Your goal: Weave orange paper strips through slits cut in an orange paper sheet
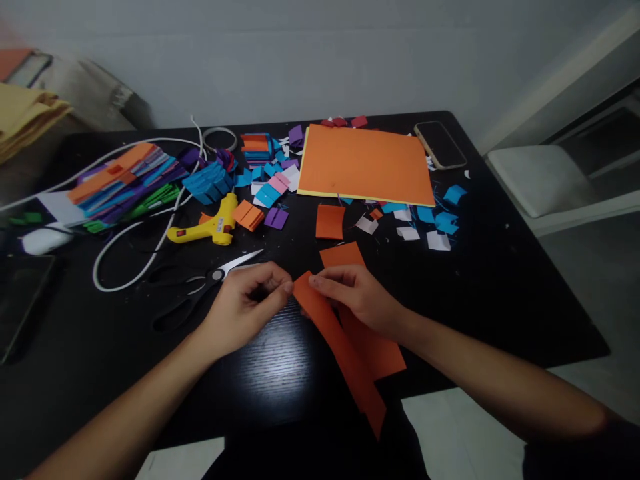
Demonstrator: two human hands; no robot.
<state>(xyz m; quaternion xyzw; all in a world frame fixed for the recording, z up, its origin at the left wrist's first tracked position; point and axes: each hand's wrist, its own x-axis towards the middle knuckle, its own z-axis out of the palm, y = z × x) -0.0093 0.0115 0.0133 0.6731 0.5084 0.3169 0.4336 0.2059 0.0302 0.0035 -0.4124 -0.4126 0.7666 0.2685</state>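
Note:
Between the thumb and fingers of my right hand point(357, 293) is the upper end of a long orange paper strip point(345, 360). The strip hangs down toward the table's front edge, bent along its length. My left hand point(253, 300) is closed in a pinch at the strip's top left corner; its other fingers curl inward. Partly under the strip and my right hand lies a second orange paper piece point(385, 353). Scissors point(217, 275) with black handles lie on the table just beyond my left hand, blades partly spread. A small orange paper square point(330, 222) rests farther back.
A yellow glue gun point(210, 227), a white cable point(107, 250) and stacks of coloured folded paper point(125, 180) lie left. Orange sheets point(367, 163) sit at the back, with cut scraps point(445, 222) around them. A phone point(443, 145) is at the back right corner.

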